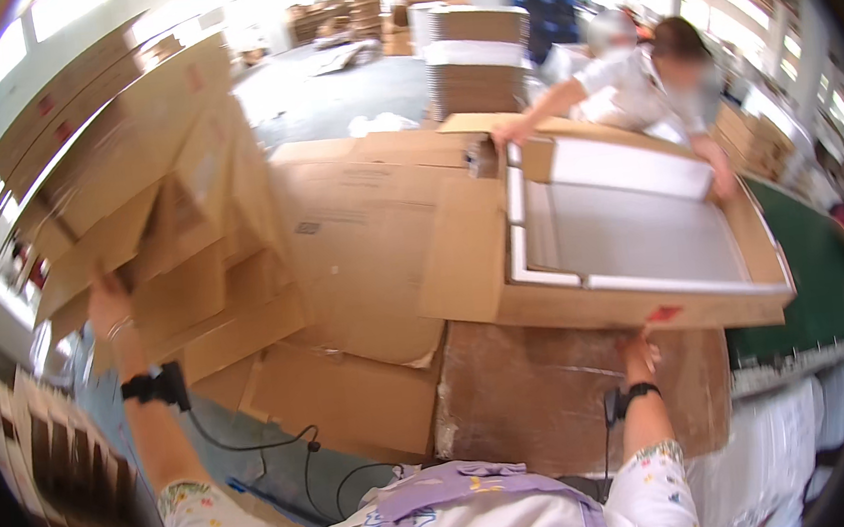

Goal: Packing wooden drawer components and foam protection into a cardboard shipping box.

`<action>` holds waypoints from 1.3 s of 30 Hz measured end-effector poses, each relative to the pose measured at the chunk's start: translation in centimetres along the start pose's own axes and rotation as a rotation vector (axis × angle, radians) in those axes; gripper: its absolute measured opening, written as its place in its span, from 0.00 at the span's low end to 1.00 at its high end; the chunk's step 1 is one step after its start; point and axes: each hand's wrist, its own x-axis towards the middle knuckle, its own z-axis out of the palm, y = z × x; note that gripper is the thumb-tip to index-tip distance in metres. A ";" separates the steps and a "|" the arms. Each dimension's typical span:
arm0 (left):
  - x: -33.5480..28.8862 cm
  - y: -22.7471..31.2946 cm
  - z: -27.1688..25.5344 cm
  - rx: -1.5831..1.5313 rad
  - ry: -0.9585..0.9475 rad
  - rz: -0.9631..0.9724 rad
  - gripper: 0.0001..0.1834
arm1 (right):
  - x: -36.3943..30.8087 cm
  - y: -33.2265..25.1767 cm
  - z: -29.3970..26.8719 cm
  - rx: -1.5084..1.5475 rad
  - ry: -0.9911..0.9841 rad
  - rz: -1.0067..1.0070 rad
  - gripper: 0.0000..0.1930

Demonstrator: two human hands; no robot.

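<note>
My left hand [110, 303] reaches out at the far left, its fingers blurred but closed on the flap of a flattened cardboard carton [143, 228]. That carton leans among several others standing on edge. In front of me on the right lies an open cardboard box [586, 306] with white lining pieces along its inner walls and a pale grey bottom. My right hand [639, 353] is at the lower edge of its near wall, fingers curled against it. Across from me, a co-worker grips the box's far side with both hands [511, 133].
A brown wrapped block [524, 395] stands under the box's near side. Flat cardboard sheets [370, 238] cover the middle. At right is a green surface [793, 261]; behind, a tall stack of cardboard [475, 63]. Cables [257, 447] run from my wrist straps.
</note>
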 end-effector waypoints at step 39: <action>-12.7 22.6 -18.7 -0.396 0.879 0.743 0.09 | -42.2 -15.9 -18.2 1.507 -1.481 -1.429 0.22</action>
